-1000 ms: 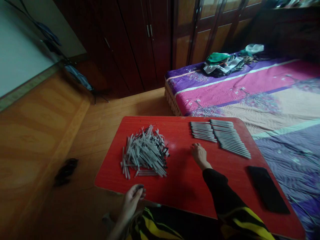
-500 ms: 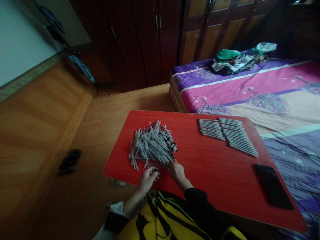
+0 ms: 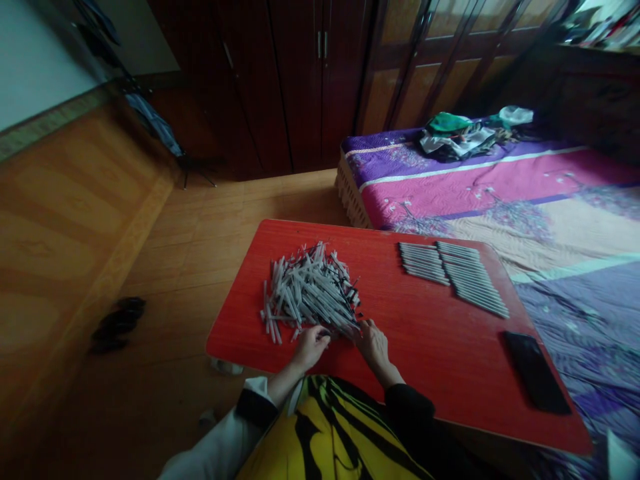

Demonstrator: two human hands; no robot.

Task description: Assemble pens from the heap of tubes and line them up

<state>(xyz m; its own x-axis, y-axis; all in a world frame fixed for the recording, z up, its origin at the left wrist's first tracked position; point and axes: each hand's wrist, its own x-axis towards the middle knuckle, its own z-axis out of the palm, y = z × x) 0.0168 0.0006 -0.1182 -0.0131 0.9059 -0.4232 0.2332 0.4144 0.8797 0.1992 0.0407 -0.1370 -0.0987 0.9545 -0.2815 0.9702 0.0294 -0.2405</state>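
A heap of thin, pale grey translucent sticks [image 3: 310, 287], some with black ends, lies loosely on the red table [image 3: 300, 230]. My left hand [image 3: 311, 347] is at the heap's near edge, its fingers closed on a small dark piece too small to name. Just to the right, my right hand [image 3: 374, 345] touches the heap's near right corner with its fingers pressed together; what they pinch, if anything, is hidden. On the table's far right, similar sticks with black ends lie side by side in two neat rows, a shorter row [image 3: 424, 263] and a longer row [image 3: 473, 277].
A black phone-like slab [image 3: 536, 372] rests near the table's right edge. Beyond stands a bed [image 3: 500, 193] with clothes [image 3: 460, 137] on it. Dark wardrobes [image 3: 300, 87] line the back, and dark footwear [image 3: 117, 323] sits on the floor at left.
Both hands have shifted slightly right along the heap's near edge, and the left has come closer to the sticks. The camera view has turned a little. The two rows look the same.
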